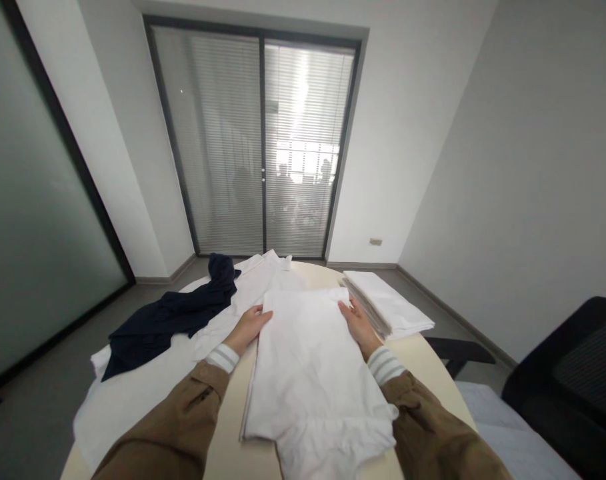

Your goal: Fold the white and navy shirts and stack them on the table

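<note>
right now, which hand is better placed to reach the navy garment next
Likely the left hand: it holds the left edge of the white garment, on the side where the navy garment lies. The right hand holds the opposite edge, farther away, beside the folded white cloth.

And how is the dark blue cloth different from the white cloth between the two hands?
The dark blue cloth lies bunched over other white fabric, while the white cloth is laid mostly flat, with its near end gathered. The left hand and right hand hold the white cloth near its far corners; neither touches the dark blue cloth. Both are fabric without visible pattern.
</note>
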Demonstrator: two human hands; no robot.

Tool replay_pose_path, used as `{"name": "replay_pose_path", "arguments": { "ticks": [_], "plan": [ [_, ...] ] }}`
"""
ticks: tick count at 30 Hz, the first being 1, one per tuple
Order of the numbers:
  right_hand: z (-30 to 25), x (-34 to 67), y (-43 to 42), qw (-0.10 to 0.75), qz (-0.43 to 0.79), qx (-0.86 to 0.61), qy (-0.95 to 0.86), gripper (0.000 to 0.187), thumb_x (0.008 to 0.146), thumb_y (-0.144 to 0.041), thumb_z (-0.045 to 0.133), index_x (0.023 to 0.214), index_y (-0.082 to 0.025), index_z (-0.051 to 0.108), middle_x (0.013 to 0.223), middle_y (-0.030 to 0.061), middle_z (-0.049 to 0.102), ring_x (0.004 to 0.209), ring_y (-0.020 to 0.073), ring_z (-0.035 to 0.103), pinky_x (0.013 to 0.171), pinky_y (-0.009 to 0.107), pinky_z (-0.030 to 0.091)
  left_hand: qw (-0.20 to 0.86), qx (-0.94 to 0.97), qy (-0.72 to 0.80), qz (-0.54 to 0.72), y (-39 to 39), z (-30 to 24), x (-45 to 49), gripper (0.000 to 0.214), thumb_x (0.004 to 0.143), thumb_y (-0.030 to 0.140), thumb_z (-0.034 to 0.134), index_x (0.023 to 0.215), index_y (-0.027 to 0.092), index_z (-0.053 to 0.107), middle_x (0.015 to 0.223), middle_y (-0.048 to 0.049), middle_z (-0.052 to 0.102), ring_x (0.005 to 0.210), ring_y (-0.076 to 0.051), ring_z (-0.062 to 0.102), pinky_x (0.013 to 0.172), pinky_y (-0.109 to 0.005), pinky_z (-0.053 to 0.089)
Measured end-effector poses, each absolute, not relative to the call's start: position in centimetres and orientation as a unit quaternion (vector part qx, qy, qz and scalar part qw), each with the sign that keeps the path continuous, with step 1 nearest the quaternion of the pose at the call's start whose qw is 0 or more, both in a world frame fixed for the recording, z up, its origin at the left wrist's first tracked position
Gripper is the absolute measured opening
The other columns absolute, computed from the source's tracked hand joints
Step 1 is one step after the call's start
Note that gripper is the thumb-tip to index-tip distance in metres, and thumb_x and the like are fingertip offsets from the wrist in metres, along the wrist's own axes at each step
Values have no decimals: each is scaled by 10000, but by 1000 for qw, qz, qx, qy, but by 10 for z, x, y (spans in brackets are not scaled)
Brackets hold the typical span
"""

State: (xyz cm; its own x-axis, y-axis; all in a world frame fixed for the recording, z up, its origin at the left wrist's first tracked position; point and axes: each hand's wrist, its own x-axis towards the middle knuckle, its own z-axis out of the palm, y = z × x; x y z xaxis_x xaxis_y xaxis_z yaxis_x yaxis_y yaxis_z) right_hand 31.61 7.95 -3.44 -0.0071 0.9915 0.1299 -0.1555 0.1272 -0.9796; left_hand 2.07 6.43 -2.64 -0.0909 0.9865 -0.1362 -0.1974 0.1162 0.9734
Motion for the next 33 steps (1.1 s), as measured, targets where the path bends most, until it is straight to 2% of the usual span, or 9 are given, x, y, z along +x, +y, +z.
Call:
{"name": "replay_pose_path", "arguments": {
  "ticks": [3, 8, 14, 17, 20, 22, 25, 28, 33],
  "plan": [
    [-34, 319, 78, 536, 551, -418, -484, 559, 825, -465, 649, 1334, -325, 464, 1226, 88, 670, 1027, 282, 687, 843, 451, 571, 539, 404, 474, 567, 65, -29, 22, 413, 735, 185, 789, 1103, 144, 607, 961, -115, 753, 807, -228, 729, 747, -332, 575],
    [-38, 322, 70, 469, 599, -362, -539, 1015, 693, -307, 786, 1516, -347, 192, 1218, 83, 682, 963, 286, 706, 836, 474, 571, 459, 439, 444, 632, 72, -27, 19, 420, 836, 225, 690, 1230, 171, 556, 1178, -142, 695, 1053, -239, 679, 963, -408, 511],
    [-54, 319, 89, 534, 504, -395, -552, 1120, 704, -447, 778, 1545, -302, 53, 1330, 150, 585, 1096, 278, 648, 919, 487, 536, 282, 587, 493, 577, 56, -23, 23, 602, 741, 215, 755, 1309, 209, 558, 1502, -128, 423, 1423, -289, 336, 1186, -442, 234],
    [-52, 323, 91, 532, 431, -442, -579, 1038, 701, -518, 769, 1528, -334, 170, 1474, 142, 436, 1305, 283, 493, 1020, 492, 466, 214, 727, 463, 460, 28, -15, 36, 499, 799, 297, 700, 1283, 231, 598, 1466, -116, 461, 1376, -298, 398, 1179, -470, 248],
    [-42, 332, 77, 494, 362, -465, -639, 678, 763, -539, 720, 1372, -357, 487, 1554, 72, 330, 1404, 276, 355, 1110, 501, 366, 209, 832, 418, 301, -3, -7, 46, 625, 830, 470, 663, 1393, 244, 509, 1444, -132, 497, 1346, -330, 428, 1152, -527, 279],
    [-34, 337, 63, 429, 346, -456, -698, 476, 816, -541, 670, 1235, -317, 630, 1476, 80, 452, 1364, 287, 408, 1129, 518, 331, 196, 878, 384, 208, -21, -4, 49, 820, 748, 599, 704, 1441, 238, 456, 1515, -152, 408, 1405, -394, 322, 1148, -586, 242],
    [-28, 342, 44, 332, 335, -423, -774, 400, 843, -548, 634, 1106, -259, 721, 1229, 110, 653, 1251, 310, 522, 1113, 529, 341, 168, 921, 322, 142, -38, -4, 47, 930, 664, 656, 743, 1445, 246, 451, 1561, -145, 333, 1436, -415, 247, 1153, -584, 232],
    [-25, 344, 31, 318, 267, -424, -805, 400, 834, -566, 624, 1028, -238, 747, 1138, 112, 682, 1163, 304, 573, 1059, 488, 395, 151, 932, 299, 135, -45, -8, 44, 828, 717, 599, 727, 1423, 248, 474, 1535, -137, 384, 1409, -372, 333, 1145, -530, 291],
    [-11, 350, 16, 289, 236, -560, -740, 517, 896, -632, 455, 1059, -218, 717, 594, 12, 612, 591, 197, 590, 673, 355, 495, 120, 928, 315, 157, -46, -15, 42, 654, 809, 512, 676, 1391, 271, 501, 1484, -101, 469, 1342, -335, 442, 1099, -495, 374]
  ]
}}
